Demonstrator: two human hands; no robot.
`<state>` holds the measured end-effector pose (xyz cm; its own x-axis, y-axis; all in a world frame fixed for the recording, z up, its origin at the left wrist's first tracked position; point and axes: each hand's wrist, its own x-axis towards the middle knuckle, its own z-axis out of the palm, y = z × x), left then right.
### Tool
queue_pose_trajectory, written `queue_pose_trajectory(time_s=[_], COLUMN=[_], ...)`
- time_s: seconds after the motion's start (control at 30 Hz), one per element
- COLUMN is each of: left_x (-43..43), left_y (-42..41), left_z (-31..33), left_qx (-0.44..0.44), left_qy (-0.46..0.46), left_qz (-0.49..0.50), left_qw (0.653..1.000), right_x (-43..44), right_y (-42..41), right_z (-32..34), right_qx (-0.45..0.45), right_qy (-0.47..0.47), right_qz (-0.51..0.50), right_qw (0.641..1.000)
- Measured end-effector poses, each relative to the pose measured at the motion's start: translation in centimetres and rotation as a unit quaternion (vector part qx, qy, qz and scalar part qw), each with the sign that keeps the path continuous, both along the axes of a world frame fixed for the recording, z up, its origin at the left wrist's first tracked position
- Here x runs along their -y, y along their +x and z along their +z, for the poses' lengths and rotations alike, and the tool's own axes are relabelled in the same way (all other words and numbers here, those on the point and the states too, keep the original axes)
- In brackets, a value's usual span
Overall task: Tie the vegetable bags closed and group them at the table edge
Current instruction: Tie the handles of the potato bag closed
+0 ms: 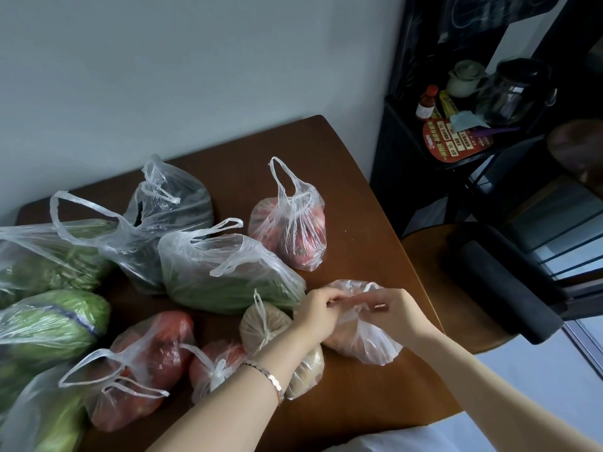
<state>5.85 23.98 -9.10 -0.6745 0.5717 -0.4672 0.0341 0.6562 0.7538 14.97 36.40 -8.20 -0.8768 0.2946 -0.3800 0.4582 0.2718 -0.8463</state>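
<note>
- Right at the counter's (pixel 346 190) right edge, the bag in work (pixel 368 347) sits on the wood, its pale contents blurred by the plastic.
- Both hands are closed on its handles: the left hand (pixel 318 308) and the right hand (pixel 388 308) each pinch the gathered plastic above the bag's mouth.
- Bare wood lies open far right, between the far tomato bag (pixel 290 230) and the rounded far corner, and again in a strip along the near edge below the forearms.
- Leftward there is little room: the bags crowd together, touching or overlapping.
- Eleven bags by my count, though those at the left edge overlap:
- three with red contents,
- four green, including the bean bag (pixel 228 275) at centre,
- two tan,
- one dark (pixel 169 220),
- one in the hands.
- Two show knots: the small red bag (pixel 215 370) and the tan bag (pixel 264 324) beside the left wrist.
- Beyond the right edge stand a round wooden seat (pixel 424 256) and a black shelf (pixel 401 141).
</note>
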Motion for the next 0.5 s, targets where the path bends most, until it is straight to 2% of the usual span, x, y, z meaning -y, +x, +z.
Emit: queue_pose_trajectory(time_s=[0.07,0.13,0.2,0.33,0.43,0.5], left_x=[-0.3,-0.4,-0.4,-0.6,-0.9,-1.1], left_y=[0.0,-0.1,-0.3,-0.5,-0.2,0.1], left_z=[0.2,0.5,0.5,0.8,1.0,1.1], left_qx=[0.065,0.116,0.125,0.093,0.041,0.005], left_qy=[-0.026,-0.038,-0.050,-0.067,-0.091,-0.106], left_qz=[0.031,0.049,0.051,0.056,0.019,-0.006], left_qw=[0.997,0.991,0.990,0.992,0.995,0.994], right_x=[0.5,0.6,0.4,1.0,1.2,1.2], right_y=[0.2,0.5,0.6,0.3,0.5,0.8], right_z=[-0.3,-1.0,-1.6,-2.0,-2.0,-1.6], right_qx=[-0.044,-0.101,-0.150,-0.133,-0.086,-0.094], right_qy=[0.125,0.230,0.302,0.354,0.403,0.418], right_qz=[0.032,0.074,0.082,0.072,0.103,0.132], right_qw=[0.991,0.965,0.938,0.923,0.905,0.894])
